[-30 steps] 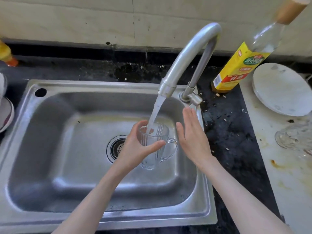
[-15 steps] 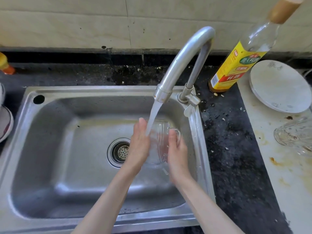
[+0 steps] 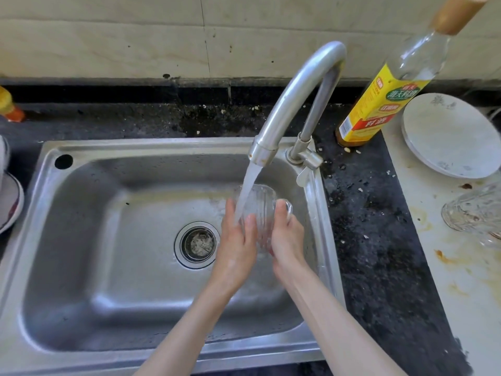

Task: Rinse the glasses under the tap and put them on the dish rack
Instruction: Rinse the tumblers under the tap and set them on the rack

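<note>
Two hands — left hand [image 3: 236, 241], right hand [image 3: 286, 236] — grip one clear ribbed glass [image 3: 258, 206] under tap [image 3: 295, 101] water.

Dark counter [image 3: 379, 240]: bottle [image 3: 379, 104], plate [image 3: 450, 137].

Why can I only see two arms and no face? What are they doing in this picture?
The camera sits on the person's head and looks down, so you see what they see: their own arms. There is just this one view. The left hand and right hand both hold a clear ribbed glass mug under water running from the curved silver tap, above the shiny steel sink. On the dark speckled counter stands a clear bottle with a yellow label. Further right lie a white round plate and another clear glass on its side.
</note>
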`<act>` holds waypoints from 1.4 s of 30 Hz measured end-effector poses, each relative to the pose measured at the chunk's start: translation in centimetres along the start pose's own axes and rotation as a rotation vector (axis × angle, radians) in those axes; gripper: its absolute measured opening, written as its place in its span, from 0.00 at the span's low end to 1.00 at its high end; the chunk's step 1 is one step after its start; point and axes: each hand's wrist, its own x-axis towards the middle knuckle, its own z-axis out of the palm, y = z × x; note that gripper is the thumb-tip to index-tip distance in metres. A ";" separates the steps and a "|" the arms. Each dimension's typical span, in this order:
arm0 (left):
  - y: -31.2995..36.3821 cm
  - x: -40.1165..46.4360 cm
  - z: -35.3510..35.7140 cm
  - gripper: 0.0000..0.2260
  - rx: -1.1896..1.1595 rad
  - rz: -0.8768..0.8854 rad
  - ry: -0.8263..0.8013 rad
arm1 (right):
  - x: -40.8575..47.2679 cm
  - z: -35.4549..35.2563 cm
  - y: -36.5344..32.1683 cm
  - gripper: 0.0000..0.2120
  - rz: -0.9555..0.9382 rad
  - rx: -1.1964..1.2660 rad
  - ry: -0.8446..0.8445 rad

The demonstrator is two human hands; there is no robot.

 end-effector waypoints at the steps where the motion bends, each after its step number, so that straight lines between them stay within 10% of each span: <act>1: -0.5 -0.5 0.1 0.28 0.010 0.016 0.001 | -0.2 -0.1 0.1 0.19 -0.016 -0.023 -0.002; 6: 0.0 3.5 -1.9 0.25 -0.194 -0.389 0.043 | -1.5 0.5 2.5 0.21 -0.015 -0.115 -0.006; 14: -1.1 -0.4 -2.0 0.39 -0.599 -0.249 -0.144 | -0.7 -1.1 0.7 0.20 0.291 0.121 -0.285; 25: 1.8 0.4 -3.1 0.15 -0.441 -0.148 0.199 | -3.9 2.0 0.4 0.22 -0.300 -0.298 -0.297; 30: 2.4 -0.4 -2.2 0.19 -0.270 0.053 0.086 | -2.9 1.3 -0.1 0.25 -0.327 -0.174 -0.254; 36: 1.0 -1.4 -0.7 0.22 -0.214 0.076 0.095 | -2.3 0.4 -0.5 0.28 -0.134 0.012 -0.435; 42: 2.4 0.8 -4.0 0.30 -0.375 -0.332 0.087 | -2.8 -0.6 -0.6 0.29 0.130 -0.035 -0.694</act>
